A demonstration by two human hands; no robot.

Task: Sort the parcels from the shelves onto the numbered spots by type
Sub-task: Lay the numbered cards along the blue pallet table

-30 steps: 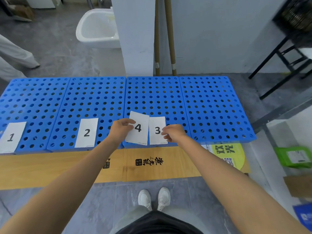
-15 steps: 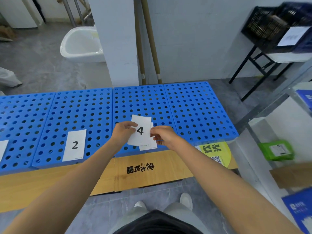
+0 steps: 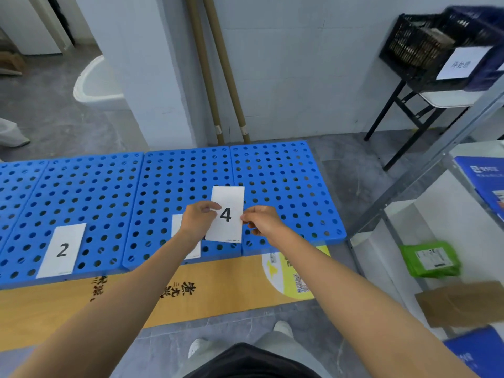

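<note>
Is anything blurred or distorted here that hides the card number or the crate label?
Head view: the 4 card is sharp and readable; the crate label at top right is smeared by motion blur, unreadable; wide-angle distortion bends the blue pallets; lighting even, no glare.

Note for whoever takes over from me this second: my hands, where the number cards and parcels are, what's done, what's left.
Hands: left grip pinches the left edge of card 4; right grip pinches its right edge, card held above the blue pallets, not laid.
On a pallet: card 2; another card lies partly behind the left arm, number hidden.
The green parcel and brown parcel sit at the shelving, right.
Done: no parcel on the pallets in view. Left: lay card 4, sort parcels.
</note>
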